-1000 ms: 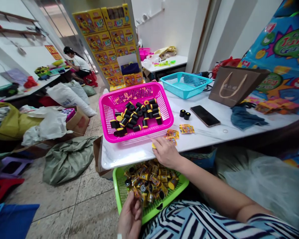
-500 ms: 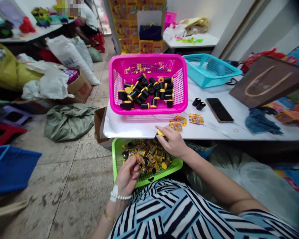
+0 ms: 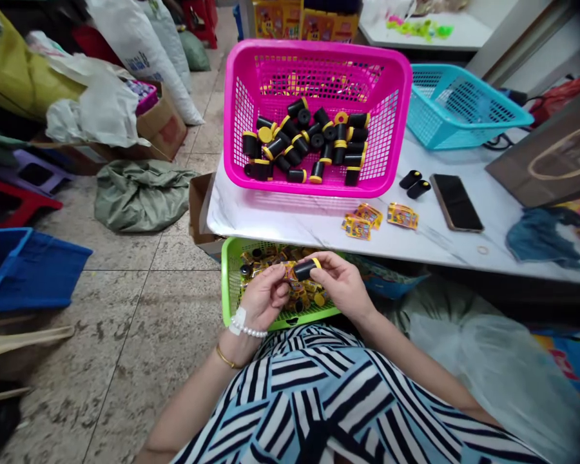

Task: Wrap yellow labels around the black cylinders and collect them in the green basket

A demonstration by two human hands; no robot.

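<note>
Canister (image 3: 304,269) & label (image 3: 289,273) held close

R hand (image 3: 347,285): fingers nearly closed, gripping blk canister by yellow-capped end. L hand (image 3: 265,299): fingers pinched on printed label nr other end; can't tell if touching. Both above green basket (image 3: 227,277), by table (image 3: 280,216) edge. Pink basket (image 3: 314,188) w/ similar canisters on table.

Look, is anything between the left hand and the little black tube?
Yes: the printed wrapper pinched in the left hand lies between it and the black tube in the right hand. Nothing else shows.
</note>
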